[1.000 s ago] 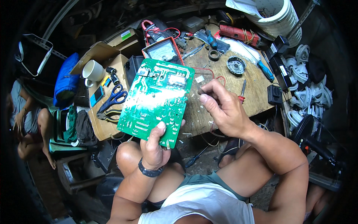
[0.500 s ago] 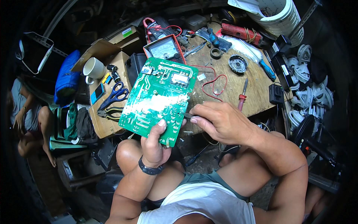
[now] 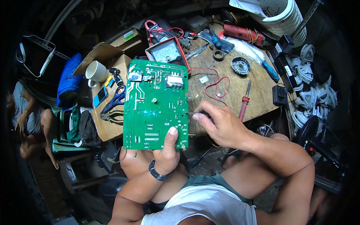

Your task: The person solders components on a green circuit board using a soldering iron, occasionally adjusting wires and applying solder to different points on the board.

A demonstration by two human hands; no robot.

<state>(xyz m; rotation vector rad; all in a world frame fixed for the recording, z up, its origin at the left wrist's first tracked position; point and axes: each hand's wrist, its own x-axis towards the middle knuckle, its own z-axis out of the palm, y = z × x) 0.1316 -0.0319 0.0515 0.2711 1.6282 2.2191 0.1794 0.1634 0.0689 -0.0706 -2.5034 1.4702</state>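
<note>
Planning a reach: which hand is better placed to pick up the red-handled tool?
Probably the right hand: it is nearer the red-handled tool, though it pinches a small thin piece. The left hand holds the green circuit board.

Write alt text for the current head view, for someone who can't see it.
A person's left hand holds a green circuit board, while the right hand pinches a small thin object near the board's right edge. Beyond is a cluttered wooden table with a red-framed meter and red-handled soldering iron; scissors lie on cardboard to the left.
</note>
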